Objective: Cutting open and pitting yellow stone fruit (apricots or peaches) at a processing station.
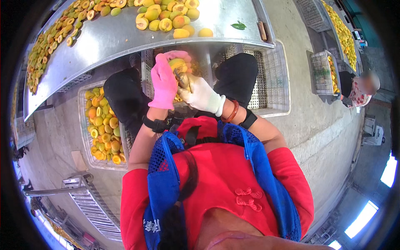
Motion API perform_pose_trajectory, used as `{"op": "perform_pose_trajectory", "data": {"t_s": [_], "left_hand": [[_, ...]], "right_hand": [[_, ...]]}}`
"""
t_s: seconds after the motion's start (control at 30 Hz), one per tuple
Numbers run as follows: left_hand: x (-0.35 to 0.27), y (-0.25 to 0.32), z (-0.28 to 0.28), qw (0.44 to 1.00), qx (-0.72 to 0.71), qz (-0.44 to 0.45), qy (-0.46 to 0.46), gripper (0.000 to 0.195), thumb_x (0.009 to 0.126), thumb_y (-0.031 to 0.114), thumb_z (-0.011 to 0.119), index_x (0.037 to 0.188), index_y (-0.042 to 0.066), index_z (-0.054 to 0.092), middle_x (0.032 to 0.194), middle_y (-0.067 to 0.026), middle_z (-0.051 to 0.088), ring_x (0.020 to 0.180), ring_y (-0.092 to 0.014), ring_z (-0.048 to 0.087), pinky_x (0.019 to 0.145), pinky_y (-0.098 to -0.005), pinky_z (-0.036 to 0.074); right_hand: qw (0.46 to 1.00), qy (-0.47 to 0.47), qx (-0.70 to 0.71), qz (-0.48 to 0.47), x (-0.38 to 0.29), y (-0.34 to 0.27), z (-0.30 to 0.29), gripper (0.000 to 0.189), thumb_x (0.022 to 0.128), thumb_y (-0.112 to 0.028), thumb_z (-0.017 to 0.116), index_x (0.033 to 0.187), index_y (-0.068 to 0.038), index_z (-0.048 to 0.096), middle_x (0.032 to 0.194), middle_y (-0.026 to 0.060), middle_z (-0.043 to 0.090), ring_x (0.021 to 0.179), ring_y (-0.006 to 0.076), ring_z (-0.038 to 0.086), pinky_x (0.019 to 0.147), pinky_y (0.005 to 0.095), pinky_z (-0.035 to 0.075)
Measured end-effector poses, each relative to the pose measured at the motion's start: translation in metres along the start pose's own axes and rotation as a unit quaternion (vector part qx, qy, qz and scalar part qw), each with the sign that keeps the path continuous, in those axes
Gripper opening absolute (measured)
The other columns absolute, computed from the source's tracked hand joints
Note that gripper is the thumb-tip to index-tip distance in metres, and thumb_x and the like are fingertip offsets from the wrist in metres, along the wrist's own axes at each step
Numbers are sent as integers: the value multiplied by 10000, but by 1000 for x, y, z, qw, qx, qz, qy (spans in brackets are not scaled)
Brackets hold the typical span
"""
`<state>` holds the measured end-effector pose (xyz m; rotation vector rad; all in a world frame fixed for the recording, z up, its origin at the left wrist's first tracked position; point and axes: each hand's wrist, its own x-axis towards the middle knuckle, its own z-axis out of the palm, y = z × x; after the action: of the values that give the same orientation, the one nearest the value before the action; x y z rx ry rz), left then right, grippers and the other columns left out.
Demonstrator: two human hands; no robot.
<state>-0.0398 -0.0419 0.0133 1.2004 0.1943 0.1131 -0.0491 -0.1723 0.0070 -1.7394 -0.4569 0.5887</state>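
Note:
My left hand [165, 81], in a pink glove, holds a yellow-orange stone fruit [177, 64] just beyond the near edge of a metal table. Close against it is my right hand [200, 90], in a white glove with stained fingers, shut on a small tool with a dark metal tip [178, 75] that touches the fruit. The tool's exact kind is hidden by the fingers. Below the hands, more fruit lies partly hidden between my knees. On the metal table [109, 40] are whole and halved fruits [165, 15], several showing their stones.
A plastic crate of fruit [106, 131] stands at my left, an open pale crate [276, 78] at my right. A green leaf [238, 25] and a wooden piece [262, 31] lie on the table's right end. Far right, a person [359, 90] is beside a fruit crate [323, 73].

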Motion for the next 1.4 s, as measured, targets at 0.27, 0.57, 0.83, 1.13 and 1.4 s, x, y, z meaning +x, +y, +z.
{"op": "perform_pose_trajectory", "data": {"t_s": [0.27, 0.57, 0.83, 1.13, 1.4], "left_hand": [[-3, 2, -1, 997, 52, 45, -33, 690, 1007, 535, 243, 1018, -41, 623, 886, -135, 669, 746, -221, 651, 729, -324, 533], [0, 3, -8, 995, 40, 7, -92, 710, 978, 546, 239, 937, -40, 639, 792, -104, 639, 690, -186, 613, 675, -285, 503], [8, -7, -26, 976, 30, 60, -209, 524, 1005, 417, 389, 1045, -52, 619, 997, -111, 670, 812, -166, 655, 741, -302, 547], [7, -6, -32, 959, 108, 68, -252, 360, 1012, 211, 359, 975, 1, 649, 907, -97, 677, 773, -164, 654, 711, -298, 525], [35, 26, -63, 974, -186, 81, 101, 632, 1000, 516, 306, 967, -19, 641, 844, -142, 681, 708, -280, 665, 682, -392, 564]], "right_hand": [[964, -148, 168, 142, -5, -22, -15, 164, 908, -222, 578, 946, -66, 546, 624, 6, 539, 479, 101, 520, 444, 281, 418], [948, -190, 221, 131, -6, -22, -19, 162, 914, -219, 576, 1018, -99, 540, 594, -10, 528, 418, 67, 469, 370, 230, 356], [970, -161, 132, 129, -7, -13, -17, 135, 922, -228, 570, 930, -107, 512, 556, -34, 469, 378, 66, 400, 347, 236, 311], [929, -247, 223, 161, -8, -6, -14, 150, 905, -252, 589, 916, -124, 511, 562, -40, 459, 412, 64, 422, 368, 237, 329], [954, -138, 215, 154, -17, 20, -9, 161, 930, -172, 551, 799, -99, 494, 513, -4, 468, 354, 100, 411, 331, 260, 294]]}}
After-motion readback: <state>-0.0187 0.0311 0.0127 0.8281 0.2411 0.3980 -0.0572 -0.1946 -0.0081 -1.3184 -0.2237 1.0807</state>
